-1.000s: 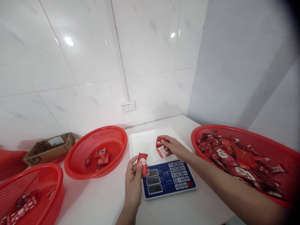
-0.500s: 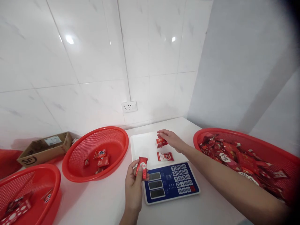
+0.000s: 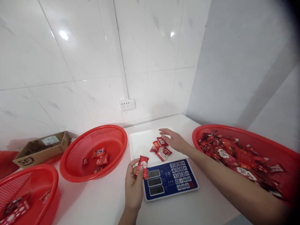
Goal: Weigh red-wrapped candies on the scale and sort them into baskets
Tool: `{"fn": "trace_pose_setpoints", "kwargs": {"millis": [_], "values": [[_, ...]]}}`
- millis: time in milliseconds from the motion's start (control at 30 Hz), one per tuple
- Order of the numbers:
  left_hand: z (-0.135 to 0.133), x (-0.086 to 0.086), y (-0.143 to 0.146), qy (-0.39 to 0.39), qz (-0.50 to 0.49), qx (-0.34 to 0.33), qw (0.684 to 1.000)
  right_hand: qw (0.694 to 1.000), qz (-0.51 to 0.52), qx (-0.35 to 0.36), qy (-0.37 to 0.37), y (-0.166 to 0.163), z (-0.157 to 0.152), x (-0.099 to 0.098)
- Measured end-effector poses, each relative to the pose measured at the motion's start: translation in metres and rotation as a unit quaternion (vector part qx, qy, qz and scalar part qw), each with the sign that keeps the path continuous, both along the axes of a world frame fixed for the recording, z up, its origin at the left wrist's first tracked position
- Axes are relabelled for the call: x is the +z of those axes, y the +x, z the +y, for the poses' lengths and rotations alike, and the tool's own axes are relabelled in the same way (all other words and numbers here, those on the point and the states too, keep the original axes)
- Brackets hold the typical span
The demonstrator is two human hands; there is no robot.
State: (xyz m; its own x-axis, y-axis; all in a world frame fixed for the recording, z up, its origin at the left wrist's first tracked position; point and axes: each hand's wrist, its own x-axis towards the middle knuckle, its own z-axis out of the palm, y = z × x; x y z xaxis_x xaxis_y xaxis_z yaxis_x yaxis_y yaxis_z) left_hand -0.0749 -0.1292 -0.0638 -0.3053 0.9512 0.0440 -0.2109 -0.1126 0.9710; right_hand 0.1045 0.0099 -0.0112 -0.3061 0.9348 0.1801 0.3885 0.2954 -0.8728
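Note:
My left hand [image 3: 134,189] grips a red wrapped snack packet [image 3: 142,163] with a pale round label, thumb across its front. It is held over the left edge of a digital scale's blue keypad panel [image 3: 167,191]. My right hand [image 3: 175,141] hovers over the white weighing plate [image 3: 138,142], fingers stretched out and holding nothing. Close to its fingertips is a dark red packet [image 3: 162,141]. Beside that lie an orange-red packet [image 3: 156,144], a small red one [image 3: 154,149] and a larger red-and-white one [image 3: 164,153], all on the plate.
On the right stands a red basket [image 3: 199,129] heaped with red packets. To the left, another red basket [image 3: 72,147] holds several packets, with a third red basket [image 3: 54,187] nearer. Behind them sits an open cardboard box [image 3: 35,159]. A tiled wall with a socket [image 3: 127,104] closes the back.
My right hand has let go of small red packets, which now lie spread on the weighing plate. The larger red-and-white packet has turned. My left hand keeps its packet.

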Motion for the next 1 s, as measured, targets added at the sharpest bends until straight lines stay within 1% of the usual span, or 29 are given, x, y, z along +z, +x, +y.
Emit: {"fn": "trace_pose_setpoints", "kwargs": {"millis": [67, 100, 167, 200, 233, 267, 300, 333, 400, 467, 533, 600, 667, 733, 800, 867, 933, 1000], "values": [[-0.003, -0.004, 0.004, 0.007, 0.04, -0.027, 0.999, 0.997, -0.002, 0.069, -0.021, -0.001, -0.023, -0.001], [-0.005, -0.007, 0.006, 0.012, 0.063, -0.049, 0.997, 0.992, -0.004, 0.12, -0.047, -0.001, -0.035, -0.002], [-0.008, -0.013, 0.01, 0.026, 0.117, -0.097, 0.988, 0.966, 0.006, 0.223, -0.128, -0.003, -0.057, -0.005], [-0.009, -0.016, 0.012, 0.032, 0.144, -0.114, 0.982, 0.953, 0.019, 0.256, -0.161, -0.003, -0.065, -0.006], [-0.01, -0.018, 0.013, 0.039, 0.168, -0.119, 0.978, 0.946, 0.035, 0.268, -0.181, -0.003, -0.07, -0.007], [-0.01, -0.02, 0.013, 0.047, 0.186, -0.109, 0.975, 0.947, 0.051, 0.259, -0.183, -0.002, -0.071, -0.008], [-0.009, -0.021, 0.013, 0.061, 0.194, -0.085, 0.975, 0.955, 0.066, 0.234, -0.17, -0.001, -0.069, -0.008], [-0.008, -0.021, 0.013, 0.079, 0.191, -0.056, 0.977, 0.968, 0.073, 0.196, -0.139, 0.0, -0.064, -0.008], [-0.006, -0.02, 0.01, 0.111, 0.165, 0.001, 0.98, 0.992, 0.06, 0.097, -0.049, 0.003, -0.049, -0.007], [-0.005, -0.017, 0.008, 0.117, 0.134, 0.036, 0.983, 0.999, 0.03, 0.024, 0.028, 0.004, -0.034, -0.006], [-0.004, -0.014, 0.007, 0.105, 0.113, 0.056, 0.986, 0.998, 0.005, 0.001, 0.064, 0.003, -0.024, -0.006], [-0.004, -0.012, 0.006, 0.107, 0.102, 0.075, 0.986, 0.997, -0.004, 0.002, 0.081, 0.002, -0.022, -0.006], [-0.005, -0.01, 0.004, 0.141, 0.092, 0.101, 0.98, 0.995, -0.012, -0.007, 0.102, 0.006, -0.028, -0.006], [-0.006, -0.01, 0.002, 0.194, 0.075, 0.13, 0.969, 0.992, -0.011, -0.038, 0.12, 0.015, -0.04, -0.007], [-0.008, -0.009, 0.0, 0.247, 0.062, 0.154, 0.955, 0.986, 0.013, -0.105, 0.131, 0.032, -0.056, -0.012], [-0.009, -0.011, 0.0, 0.283, 0.069, 0.163, 0.943, 0.97, 0.057, -0.196, 0.133, 0.052, -0.074, -0.022], [-0.013, -0.014, 0.002, 0.298, 0.099, 0.149, 0.938, 0.951, 0.086, -0.268, 0.126, 0.072, -0.092, -0.035], [-0.019, -0.017, 0.006, 0.297, 0.149, 0.097, 0.938, 0.936, 0.094, -0.312, 0.132, 0.087, -0.109, -0.048]]}}
